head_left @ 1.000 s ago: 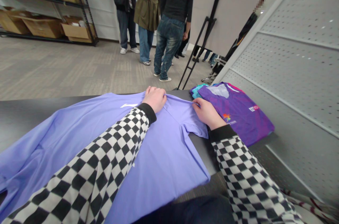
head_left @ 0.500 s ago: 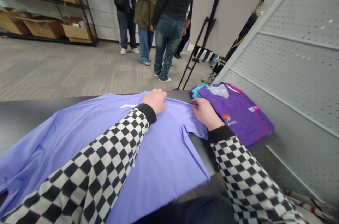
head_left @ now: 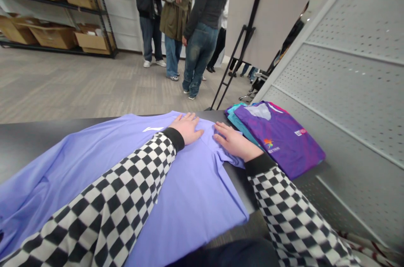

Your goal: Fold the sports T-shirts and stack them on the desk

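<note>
Checkered sleeves: the person's left forearm (head_left: 116, 191) crosses above the lavender cloth from the lower left; the right forearm (head_left: 293, 204) comes in from the lower right.
Lavender shirt: the shirt (head_left: 195, 199) lies over the dark tabletop (head_left: 28, 142), directly in front of the person, running out of view at the left and at the bottom.
Done so far: the body looks broadly spread and fairly smooth, with a small white mark (head_left: 153, 129) facing up near the far edge.
Left to do: by the look of it, the short sleeve (head_left: 229, 158) beside the right hand remains bunched and creased, loose ripples run across the left part, and no fold has been made in the body.
Right hand: the hand (head_left: 233, 142) is palm down, fingers stretched and slightly apart, over the short sleeve; it grips nothing.
Left hand: the hand (head_left: 186, 128) rests flat on the cloth near its far edge, fingers loosely spread, thumb out, nothing pinched.
Folded stack: a purple jersey (head_left: 284, 140) tops teal cloth (head_left: 240, 121), just beyond the right hand.
Perforated panel: it (head_left: 353, 77) slants along the right.
Background: people (head_left: 202, 35) stand beyond the tabletop; cardboard boxes (head_left: 52, 35) fill shelves at the far left.
</note>
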Available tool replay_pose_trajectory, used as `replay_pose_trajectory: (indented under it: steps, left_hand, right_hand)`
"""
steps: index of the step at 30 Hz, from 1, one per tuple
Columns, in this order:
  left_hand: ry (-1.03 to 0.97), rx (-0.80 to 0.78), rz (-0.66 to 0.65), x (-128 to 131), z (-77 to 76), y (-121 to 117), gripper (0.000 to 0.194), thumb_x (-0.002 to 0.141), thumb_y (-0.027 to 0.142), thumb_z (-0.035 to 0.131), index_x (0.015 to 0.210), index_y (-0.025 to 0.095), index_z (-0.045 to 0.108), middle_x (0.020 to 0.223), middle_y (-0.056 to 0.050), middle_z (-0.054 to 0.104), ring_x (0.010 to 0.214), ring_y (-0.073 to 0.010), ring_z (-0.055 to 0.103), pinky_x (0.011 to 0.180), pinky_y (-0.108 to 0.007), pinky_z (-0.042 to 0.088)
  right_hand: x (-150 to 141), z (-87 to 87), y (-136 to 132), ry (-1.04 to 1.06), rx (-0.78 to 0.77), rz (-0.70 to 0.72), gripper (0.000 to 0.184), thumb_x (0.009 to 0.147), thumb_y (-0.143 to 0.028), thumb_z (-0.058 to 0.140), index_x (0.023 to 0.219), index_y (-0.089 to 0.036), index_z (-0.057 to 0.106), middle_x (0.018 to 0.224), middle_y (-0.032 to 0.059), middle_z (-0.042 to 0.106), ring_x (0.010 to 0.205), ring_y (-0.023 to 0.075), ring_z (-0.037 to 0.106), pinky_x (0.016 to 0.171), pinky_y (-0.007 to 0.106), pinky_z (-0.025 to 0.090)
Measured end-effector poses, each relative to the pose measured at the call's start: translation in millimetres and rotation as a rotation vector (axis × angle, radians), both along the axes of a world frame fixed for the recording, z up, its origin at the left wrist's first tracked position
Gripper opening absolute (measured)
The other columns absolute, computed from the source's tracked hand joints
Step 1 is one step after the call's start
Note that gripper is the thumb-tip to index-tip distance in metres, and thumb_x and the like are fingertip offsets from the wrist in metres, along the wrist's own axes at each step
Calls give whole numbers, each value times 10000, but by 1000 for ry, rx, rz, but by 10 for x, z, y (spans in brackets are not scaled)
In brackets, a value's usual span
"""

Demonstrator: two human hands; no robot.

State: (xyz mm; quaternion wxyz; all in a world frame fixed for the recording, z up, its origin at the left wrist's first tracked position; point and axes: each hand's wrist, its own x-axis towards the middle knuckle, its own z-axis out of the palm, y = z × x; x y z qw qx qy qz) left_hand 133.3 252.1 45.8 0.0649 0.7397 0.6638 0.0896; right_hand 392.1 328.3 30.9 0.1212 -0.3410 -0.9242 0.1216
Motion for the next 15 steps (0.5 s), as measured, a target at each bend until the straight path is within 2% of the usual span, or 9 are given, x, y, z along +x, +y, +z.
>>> replay_pose_trajectory:
  steps: [3,6,9,11,15]
  left_hand:
    - [-5,-24,-8,12,7,-7,833,1078,639,431,1733,124,425,1840,-206,321,1724,-371,285,1396,-607,180]
    - [-4,-10,14,6,-4,-5,813,1082,644,416,1725,148,446,1839,-194,328,1723,-363,292,1394,-632,167]
    - [-5,14,54,-12,-18,12,788,1098,639,381,1706,147,477,1829,-195,355,1717,-369,306,1382,-676,164]
    - [-5,30,75,-10,-16,22,781,1104,637,375,1691,136,494,1816,-207,378,1708,-383,324,1375,-696,165]
    - [-11,100,23,72,9,11,691,1124,528,367,1684,145,501,1820,-198,376,1708,-361,329,1383,-684,161]
  right_hand:
    - [-12,-2,9,1,19,-9,551,1138,-441,546,1641,-220,590,1742,158,516,1656,303,439,1365,553,359]
    - [-6,37,13,-1,68,-1,496,1136,-413,536,1539,-168,691,1648,183,619,1577,299,549,1345,482,409]
    - [39,81,24,-10,104,-41,488,1159,-365,444,1435,-120,763,1567,216,679,1513,304,615,1319,451,449]
    - [59,99,21,-42,98,-78,490,1153,-323,433,1463,-104,743,1586,233,659,1528,317,599,1320,474,445]
    - [-25,102,-54,-40,126,-152,540,1144,-357,480,1607,-113,612,1716,240,521,1636,381,454,1341,638,364]
